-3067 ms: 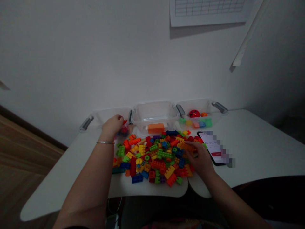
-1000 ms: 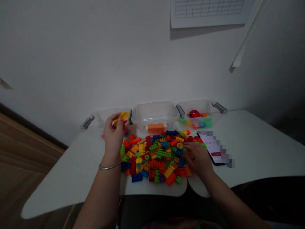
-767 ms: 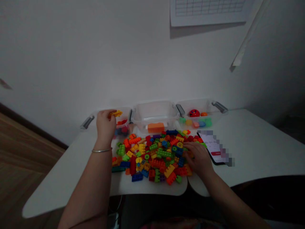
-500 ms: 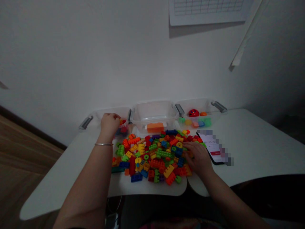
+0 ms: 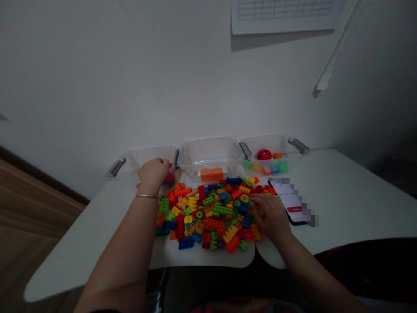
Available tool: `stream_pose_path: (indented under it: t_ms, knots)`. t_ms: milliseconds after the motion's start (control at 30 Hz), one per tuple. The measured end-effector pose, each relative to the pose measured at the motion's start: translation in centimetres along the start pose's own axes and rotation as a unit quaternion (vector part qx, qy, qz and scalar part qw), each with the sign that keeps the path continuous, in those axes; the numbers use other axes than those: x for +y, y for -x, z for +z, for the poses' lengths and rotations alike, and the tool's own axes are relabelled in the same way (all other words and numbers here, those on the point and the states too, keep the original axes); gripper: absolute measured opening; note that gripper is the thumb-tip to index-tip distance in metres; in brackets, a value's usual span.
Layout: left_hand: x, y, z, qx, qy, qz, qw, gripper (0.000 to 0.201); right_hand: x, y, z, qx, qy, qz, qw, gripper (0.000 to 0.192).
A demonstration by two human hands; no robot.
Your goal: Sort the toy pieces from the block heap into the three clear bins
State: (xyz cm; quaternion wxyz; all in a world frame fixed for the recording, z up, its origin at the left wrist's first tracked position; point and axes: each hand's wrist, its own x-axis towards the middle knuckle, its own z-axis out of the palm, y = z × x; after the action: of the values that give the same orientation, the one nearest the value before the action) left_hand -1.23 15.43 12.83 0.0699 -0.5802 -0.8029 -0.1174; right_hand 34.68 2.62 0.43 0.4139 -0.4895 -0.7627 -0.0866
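My left hand (image 5: 153,174), with a silver bangle at its wrist, is over the left clear plastic bin (image 5: 137,158). Its fingers are curled closed and point into the bin, so anything in them is hidden. Red pieces (image 5: 170,176) show in the bin beside the fingertips. My right hand (image 5: 271,213) rests at the right side of a pile of colourful toy building blocks (image 5: 215,224). Its fingers lie loosely stretched over the blocks, near a blue block with round green and yellow parts (image 5: 241,205), thumb apart, gripping nothing visible.
A middle clear bin (image 5: 211,150) stands at the wall with an orange block (image 5: 211,174) at its front. The right bin (image 5: 295,163) holds a red ball (image 5: 264,154) and other colourful pieces. A phone (image 5: 288,200) showing a timer lies right of the pile on the white table (image 5: 345,195).
My left hand has shifted slightly right and down over the left bin, and its fingers now look more curled. My right hand has stayed at the pile.
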Motion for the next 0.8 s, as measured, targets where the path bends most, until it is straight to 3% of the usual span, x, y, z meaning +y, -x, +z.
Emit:
stream_pose_path:
  t_ms: [167, 400, 533, 667, 800]
  knots:
    - [0.1, 0.5, -0.1, 0.044, -0.017, 0.047, 0.998, 0.049, 0.3, -0.1, -0.3, 0.008, 0.0, 0.029, 1.0, 0.021]
    - [0.1, 0.8, 0.0, 0.034, 0.037, 0.0, 0.999, 0.048, 0.3, 0.0, -0.2, 0.002, 0.003, 0.008, 1.0, 0.02]
    - [-0.1, 1.4, 0.0, 0.102, 0.103, 0.053, 0.988, 0.045, 0.7, 0.2, -0.5, 0.009, 0.019, 0.02, 1.0, 0.02]
    - [-0.2, 3.9, 0.0, 0.185, 0.147, 0.114, 0.965, 0.04, 2.5, 1.1, -1.8, 0.013, 0.061, 0.047, 0.997, 0.02]
    - [0.0, 7.8, 0.7, 0.192, 0.206, 0.189, 0.941, 0.035, 5.0, 2.9, -3.6, 0.026, 0.143, 0.096, 0.985, 0.025]
